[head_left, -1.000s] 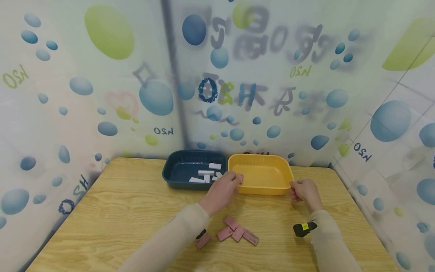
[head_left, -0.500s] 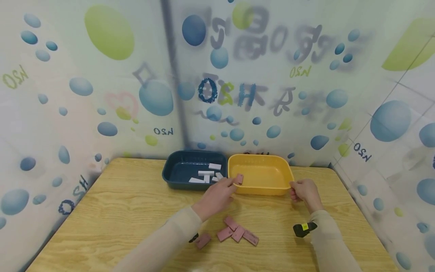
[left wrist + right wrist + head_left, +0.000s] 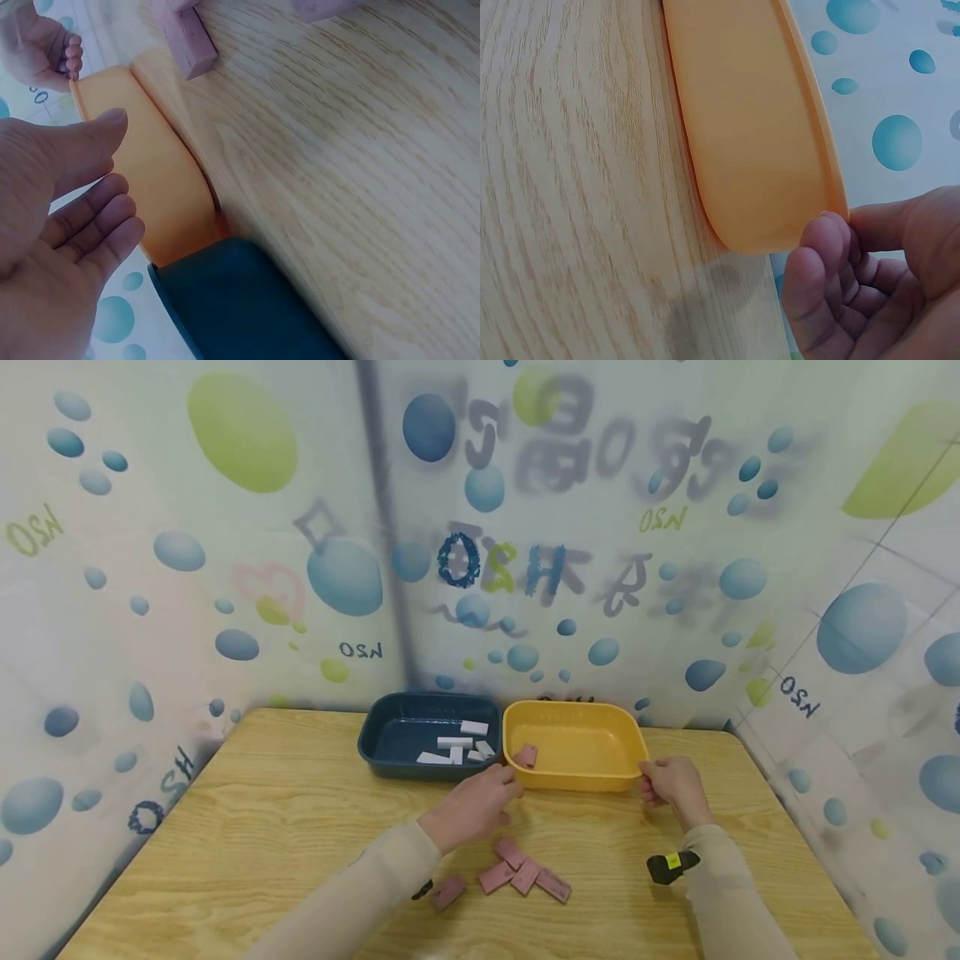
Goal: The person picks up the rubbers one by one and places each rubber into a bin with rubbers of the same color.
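My left hand (image 3: 471, 808) hovers just in front of the two trays, holding nothing. In the left wrist view its fingers (image 3: 112, 217) are loosely bent, with the thumb apart from them. My right hand (image 3: 675, 785) pinches the right front corner of the yellow tray (image 3: 581, 782) at its rim; the right wrist view shows thumb and fingertips meeting on the rim. Pink blocks (image 3: 529, 755) lie inside that tray at its left end. On the table nearer me is a small cluster of several pink blocks (image 3: 527, 875), plus a separate pink block (image 3: 448, 892) beside my left sleeve.
A dark blue tray (image 3: 401, 770) stands against the yellow tray's left side, with several white blocks (image 3: 454, 742) in it. Both trays sit toward the back of the wooden table (image 3: 285, 827), close to a patterned wall covering (image 3: 480, 635).
My left hand let go of a pink block in the yellow tray and drew back toward me, slightly left. The right hand kept its hold on the rim.
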`<control>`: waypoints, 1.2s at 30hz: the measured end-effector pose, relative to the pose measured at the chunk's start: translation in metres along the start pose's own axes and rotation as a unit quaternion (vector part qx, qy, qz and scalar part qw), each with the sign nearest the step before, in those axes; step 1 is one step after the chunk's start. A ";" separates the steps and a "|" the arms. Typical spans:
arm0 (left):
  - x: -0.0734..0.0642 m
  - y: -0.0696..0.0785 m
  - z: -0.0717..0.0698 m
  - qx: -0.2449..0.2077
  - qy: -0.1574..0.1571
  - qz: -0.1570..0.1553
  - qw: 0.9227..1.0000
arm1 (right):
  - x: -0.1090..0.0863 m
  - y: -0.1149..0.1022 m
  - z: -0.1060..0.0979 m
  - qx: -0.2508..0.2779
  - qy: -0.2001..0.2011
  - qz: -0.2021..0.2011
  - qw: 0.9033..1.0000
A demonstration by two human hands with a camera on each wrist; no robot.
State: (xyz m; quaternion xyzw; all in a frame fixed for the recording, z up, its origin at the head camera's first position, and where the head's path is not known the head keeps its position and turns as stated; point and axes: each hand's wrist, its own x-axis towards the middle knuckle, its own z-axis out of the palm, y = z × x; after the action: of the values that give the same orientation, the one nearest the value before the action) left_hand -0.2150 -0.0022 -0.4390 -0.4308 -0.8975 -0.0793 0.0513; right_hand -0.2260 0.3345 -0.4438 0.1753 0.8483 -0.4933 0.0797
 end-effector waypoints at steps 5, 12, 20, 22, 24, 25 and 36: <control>-0.001 -0.001 0.001 0.001 -0.022 0.002 1.000 | -0.001 0.000 0.001 0.000 0.000 0.002 1.000; -0.004 -0.001 0.001 -0.010 -0.061 -0.002 0.998 | -0.002 -0.002 0.000 -0.002 -0.002 0.005 1.000; -0.009 0.001 0.002 0.008 -0.071 0.017 0.997 | -0.002 -0.003 -0.001 -0.008 -0.001 0.007 1.000; -0.010 0.002 0.002 0.001 -0.076 0.016 0.997 | -0.001 -0.002 -0.001 -0.009 -0.002 0.006 1.000; -0.010 0.002 0.003 0.000 -0.081 0.018 0.997 | -0.001 -0.002 -0.001 -0.010 -0.002 0.005 1.000; -0.010 0.003 0.003 0.001 -0.083 0.020 0.996 | -0.001 -0.002 -0.001 -0.009 -0.002 0.005 1.000; -0.009 0.007 0.007 0.045 -0.095 0.053 0.993 | -0.002 -0.002 -0.001 -0.009 -0.003 0.009 1.000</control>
State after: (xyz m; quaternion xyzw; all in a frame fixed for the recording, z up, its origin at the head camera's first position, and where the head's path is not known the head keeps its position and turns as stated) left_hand -0.2040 -0.0040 -0.4464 -0.4806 -0.8769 0.0054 -0.0106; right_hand -0.2252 0.3336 -0.4409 0.1807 0.8510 -0.4852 0.0882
